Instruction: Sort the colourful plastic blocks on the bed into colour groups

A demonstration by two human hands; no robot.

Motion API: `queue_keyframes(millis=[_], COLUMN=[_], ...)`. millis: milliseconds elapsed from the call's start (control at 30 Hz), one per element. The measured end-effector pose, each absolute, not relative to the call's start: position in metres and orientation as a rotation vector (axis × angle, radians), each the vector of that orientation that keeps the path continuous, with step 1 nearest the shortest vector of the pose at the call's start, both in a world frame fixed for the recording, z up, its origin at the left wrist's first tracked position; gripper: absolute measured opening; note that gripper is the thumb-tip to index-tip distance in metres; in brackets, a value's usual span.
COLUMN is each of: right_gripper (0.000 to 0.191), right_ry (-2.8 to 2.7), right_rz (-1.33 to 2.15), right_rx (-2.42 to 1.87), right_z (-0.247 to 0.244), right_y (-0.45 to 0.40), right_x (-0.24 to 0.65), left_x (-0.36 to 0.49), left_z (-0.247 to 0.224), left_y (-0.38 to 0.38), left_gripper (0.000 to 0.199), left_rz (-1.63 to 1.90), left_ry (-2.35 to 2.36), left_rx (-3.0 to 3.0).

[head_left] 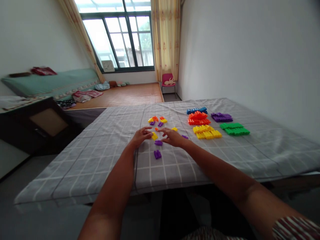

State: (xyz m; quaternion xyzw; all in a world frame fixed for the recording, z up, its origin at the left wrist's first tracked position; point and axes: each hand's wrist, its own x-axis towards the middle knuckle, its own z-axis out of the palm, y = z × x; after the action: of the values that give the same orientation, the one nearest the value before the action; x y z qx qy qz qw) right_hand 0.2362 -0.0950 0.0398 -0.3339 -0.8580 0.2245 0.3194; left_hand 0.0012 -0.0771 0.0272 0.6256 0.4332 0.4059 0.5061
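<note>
My left hand is over the middle of the table, its thumb and fingers closed at a small yellow plastic block. Facing it from the right, my right hand has its fingers curved and apart. Its index fingertip is close to a small orange block; whether they touch I cannot tell. Just below the hands lie a purple block and, nearer me, another purple block. Beyond the fingers are two small clusters of joined orange, yellow and purple blocks, a left cluster and a right cluster.
Sorted rows of blocks stand at the right: blue, orange, yellow, purple and green. A loose yellow block and a purple one lie by my right hand. A grey checked cloth covers the table.
</note>
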Motion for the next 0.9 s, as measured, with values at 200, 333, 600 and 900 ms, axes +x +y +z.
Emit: queue_keyframes(millis=[200,333,600,900], right_gripper=[0.043,0.039,0.039,0.029], right_ry=[-2.281,-2.214,-2.080,-2.105], right_rz=[0.615,0.573,-0.056,-0.214], right_rx=[-0.868,-0.961,-1.519,-1.552], right_z=[0.040,0.043,0.027,0.010], right_y=[-0.089,-0.100,-0.118,-0.119], right_x=[0.210,0.248,0.412,0.439], left_x=[0.003,0.003,-0.012,-0.023], left_z=[0.025,0.027,0.025,0.022], left_y=[-0.077,-0.075,-0.064,-0.061], left_gripper=[0.071,0.064,0.057,0.057], left_rz=[0.892,0.956,1.150,1.289], left_ry=[0.965,1.029,1.315,1.446], left_rx=[1.539,1.529,1.498,1.449])
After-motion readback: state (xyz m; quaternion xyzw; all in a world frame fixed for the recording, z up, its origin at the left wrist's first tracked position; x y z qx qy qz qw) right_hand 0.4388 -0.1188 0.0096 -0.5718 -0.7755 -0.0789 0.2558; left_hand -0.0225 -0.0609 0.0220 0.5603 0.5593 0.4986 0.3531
